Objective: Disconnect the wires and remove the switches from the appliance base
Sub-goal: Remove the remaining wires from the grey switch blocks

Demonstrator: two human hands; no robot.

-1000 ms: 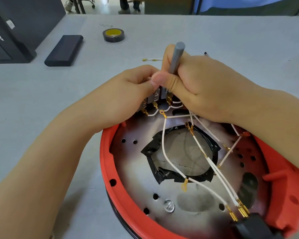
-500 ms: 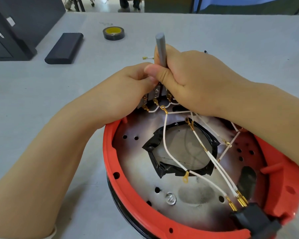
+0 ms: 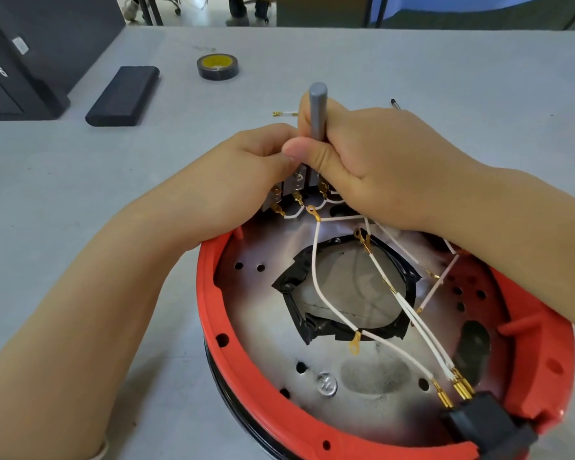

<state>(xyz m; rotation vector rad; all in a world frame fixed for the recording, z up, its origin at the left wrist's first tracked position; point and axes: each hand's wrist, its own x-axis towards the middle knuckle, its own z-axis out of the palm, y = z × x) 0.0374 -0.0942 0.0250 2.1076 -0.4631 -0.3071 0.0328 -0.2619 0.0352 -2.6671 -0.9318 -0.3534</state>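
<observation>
Our right hand point(image 3: 372, 167) fists grey tool point(image 3: 317, 111); left hand point(image 3: 246, 171) pinches switches point(image 3: 296, 185). Slip risk: tip gouges fingers, tears wires point(image 3: 316, 260).

A grey tool handle point(image 3: 318, 111) is gripped upright by the right hand point(image 3: 372, 171), while the switches point(image 3: 289, 189) at the red appliance base's point(image 3: 213, 303) far rim are held by the left hand point(image 3: 246, 174). White wires point(image 3: 316, 270) are draped across the plate.

The right hand point(image 3: 372, 164) covers the grey tool's point(image 3: 317, 109) working tip and the far switches point(image 3: 296, 184). The frame's near-right edge cuts the black connector point(image 3: 485, 429) and the red base's point(image 3: 213, 313) rim.
</observation>
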